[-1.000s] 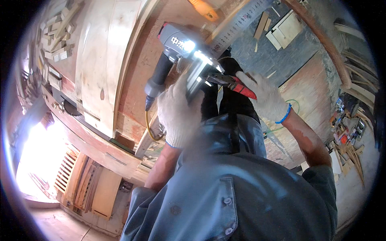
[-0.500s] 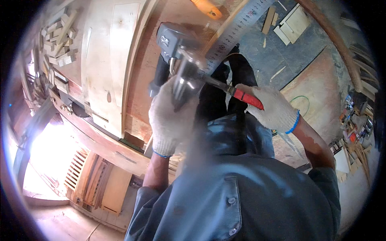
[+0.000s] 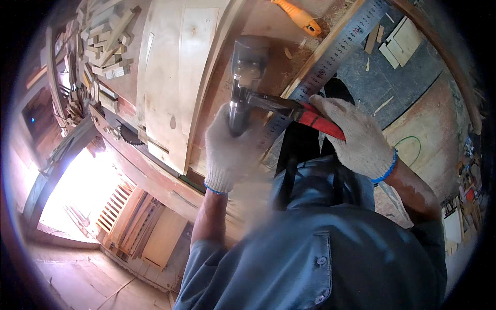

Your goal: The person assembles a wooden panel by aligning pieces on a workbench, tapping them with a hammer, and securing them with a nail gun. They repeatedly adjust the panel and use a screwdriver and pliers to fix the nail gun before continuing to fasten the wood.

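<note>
My left hand (image 3: 225,147), in a whitish knit glove, is closed around a dark tool (image 3: 238,111) with a shiny metal barrel and a blurred blocky grey end. My gloved right hand (image 3: 356,137) grips a red-and-black handle (image 3: 323,124). Its dark shaft (image 3: 271,103) reaches left and meets the metal barrel in front of my left hand. Whether the two parts are joined or only touching, I cannot tell. Beneath them a long steel ruler (image 3: 338,49) runs diagonally along a wooden edge. Motion blur and dust-like haze hide the left fingertips.
An orange-handled tool (image 3: 299,18) lies on the reddish board beyond my hands. A toothed saw blade (image 3: 129,135) shows in the table at left, near pale boards (image 3: 170,77) and stacked wood offcuts (image 3: 111,46). Thin wood pieces (image 3: 400,44) lie on the dark floor.
The whole view has shifted, so most surroundings sit farther right. The dark tool has turned in my left hand, and its blocky end now points more straight away. Both hands keep their grips.
</note>
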The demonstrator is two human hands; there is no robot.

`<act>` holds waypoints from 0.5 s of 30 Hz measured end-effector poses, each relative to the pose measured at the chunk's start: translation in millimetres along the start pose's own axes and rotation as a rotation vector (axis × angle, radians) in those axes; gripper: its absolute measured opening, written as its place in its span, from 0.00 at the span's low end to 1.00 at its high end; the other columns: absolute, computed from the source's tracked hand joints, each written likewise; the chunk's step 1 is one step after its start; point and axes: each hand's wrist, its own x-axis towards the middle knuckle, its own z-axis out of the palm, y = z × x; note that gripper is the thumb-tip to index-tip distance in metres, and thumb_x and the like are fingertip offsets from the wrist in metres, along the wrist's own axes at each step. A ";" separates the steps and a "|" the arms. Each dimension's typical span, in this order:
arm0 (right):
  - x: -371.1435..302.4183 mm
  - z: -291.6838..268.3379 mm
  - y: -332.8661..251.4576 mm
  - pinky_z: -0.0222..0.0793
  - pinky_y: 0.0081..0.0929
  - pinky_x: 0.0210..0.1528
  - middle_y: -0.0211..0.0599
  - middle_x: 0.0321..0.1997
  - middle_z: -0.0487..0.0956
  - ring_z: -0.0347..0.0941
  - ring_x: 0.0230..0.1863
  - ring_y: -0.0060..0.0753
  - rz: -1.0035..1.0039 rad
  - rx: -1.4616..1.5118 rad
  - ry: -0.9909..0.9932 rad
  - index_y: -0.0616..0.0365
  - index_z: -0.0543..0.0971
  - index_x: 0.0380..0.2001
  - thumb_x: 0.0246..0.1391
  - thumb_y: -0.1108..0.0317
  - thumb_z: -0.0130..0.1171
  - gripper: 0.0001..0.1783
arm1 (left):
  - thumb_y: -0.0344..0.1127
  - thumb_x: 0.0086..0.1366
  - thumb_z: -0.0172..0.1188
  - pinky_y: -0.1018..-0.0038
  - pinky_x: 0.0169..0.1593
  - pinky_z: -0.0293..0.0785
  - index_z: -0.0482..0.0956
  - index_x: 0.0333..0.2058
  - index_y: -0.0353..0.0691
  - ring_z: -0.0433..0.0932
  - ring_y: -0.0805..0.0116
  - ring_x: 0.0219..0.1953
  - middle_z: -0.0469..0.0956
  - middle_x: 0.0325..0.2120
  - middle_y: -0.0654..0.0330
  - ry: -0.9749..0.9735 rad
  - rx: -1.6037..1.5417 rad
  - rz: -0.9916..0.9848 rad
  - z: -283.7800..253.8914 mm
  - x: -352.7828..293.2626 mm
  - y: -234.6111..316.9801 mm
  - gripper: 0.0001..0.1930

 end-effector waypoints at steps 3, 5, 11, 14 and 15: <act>3.3 1.2 -3.3 0.76 0.48 0.58 0.52 0.60 0.74 0.75 0.59 0.55 -0.015 -0.078 0.007 0.59 0.65 0.69 0.56 0.75 0.63 0.37 | 0.35 0.63 0.64 0.72 0.41 0.75 0.80 0.46 0.32 0.75 0.75 0.33 0.78 0.28 0.60 -0.017 -0.028 0.013 -1.2 0.5 2.8 0.16; 3.6 0.0 -8.0 0.77 0.48 0.57 0.51 0.59 0.74 0.75 0.58 0.54 -0.009 -0.135 0.000 0.59 0.64 0.70 0.55 0.75 0.63 0.38 | 0.35 0.63 0.64 0.72 0.41 0.75 0.80 0.46 0.32 0.75 0.75 0.33 0.78 0.27 0.61 -0.017 -0.030 0.017 -2.3 0.1 2.8 0.16; 10.4 -20.8 -29.9 0.78 0.45 0.54 0.47 0.52 0.74 0.76 0.53 0.50 0.041 -0.365 -0.046 0.60 0.64 0.68 0.51 0.75 0.66 0.40 | 0.34 0.63 0.64 0.71 0.42 0.76 0.81 0.46 0.33 0.78 0.73 0.33 0.81 0.29 0.56 0.013 -0.036 0.083 -0.4 1.8 -3.4 0.15; 10.5 -26.9 -31.6 0.79 0.41 0.52 0.46 0.52 0.74 0.76 0.52 0.48 0.000 -0.496 -0.035 0.61 0.65 0.68 0.51 0.74 0.66 0.40 | 0.35 0.64 0.65 0.70 0.42 0.77 0.81 0.47 0.35 0.80 0.71 0.33 0.83 0.29 0.54 0.019 -0.067 0.118 0.0 0.9 -7.0 0.15; 12.1 -29.8 -29.7 0.79 0.40 0.51 0.46 0.52 0.74 0.76 0.52 0.48 -0.030 -0.545 -0.031 0.61 0.65 0.68 0.51 0.74 0.66 0.40 | 0.35 0.64 0.66 0.69 0.42 0.78 0.81 0.47 0.35 0.81 0.70 0.34 0.83 0.29 0.54 0.014 -0.062 0.115 0.3 0.7 -7.8 0.15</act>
